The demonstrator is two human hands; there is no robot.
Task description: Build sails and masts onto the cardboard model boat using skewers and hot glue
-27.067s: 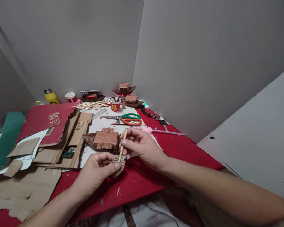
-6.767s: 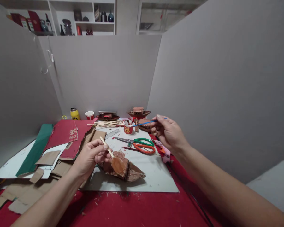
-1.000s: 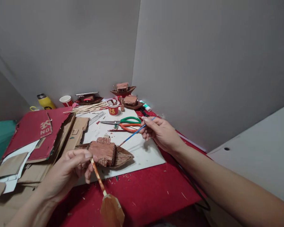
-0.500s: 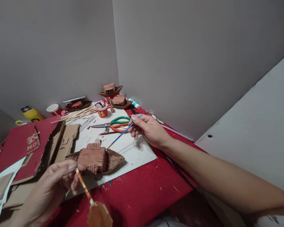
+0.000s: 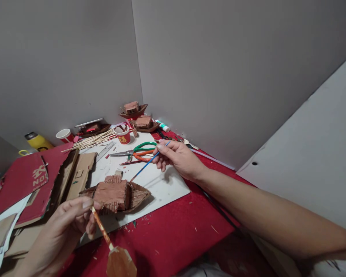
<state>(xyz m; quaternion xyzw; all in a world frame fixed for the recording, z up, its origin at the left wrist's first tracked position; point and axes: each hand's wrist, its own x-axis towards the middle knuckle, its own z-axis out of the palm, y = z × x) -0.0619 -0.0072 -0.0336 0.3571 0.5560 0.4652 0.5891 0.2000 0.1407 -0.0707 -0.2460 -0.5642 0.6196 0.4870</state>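
My left hand (image 5: 65,227) pinches the stick of a small brown-painted paddle (image 5: 115,256), whose flat blade hangs low near the bottom edge. My right hand (image 5: 175,157) grips a thin blue paintbrush (image 5: 145,166); its tip points down at the bow of a brown cardboard model boat (image 5: 118,194). The boat rests on a white sheet (image 5: 161,184) between both hands.
Green and orange scissors (image 5: 138,151), a metal ruler (image 5: 105,146), a red paper cup (image 5: 122,134), bamboo sticks (image 5: 92,141) and more model boats (image 5: 138,115) lie behind. Cardboard scraps (image 5: 75,177), a red box (image 5: 23,181) and a yellow bottle (image 5: 37,141) fill the left. Grey panels wall in the red-covered table.
Over the last second the view swung right and down slightly. My right hand brought the brush tip closer to the boat's bow. My left hand keeps the paddle low.
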